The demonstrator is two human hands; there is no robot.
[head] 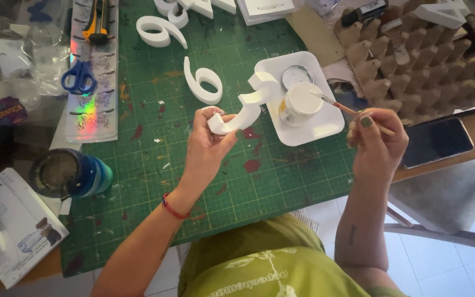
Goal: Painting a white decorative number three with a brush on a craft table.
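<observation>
White foam numeral [247, 105], pinched at one end by the left hand [207, 144], could snap or smear if the right hand's [379, 140] pinched brush [353, 111] presses hard.

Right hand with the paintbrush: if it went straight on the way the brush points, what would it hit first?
Probably the open white paint jar on the white tray: the right hand aims the brush at it, its tip over the rim. Depth is unclear.
</observation>
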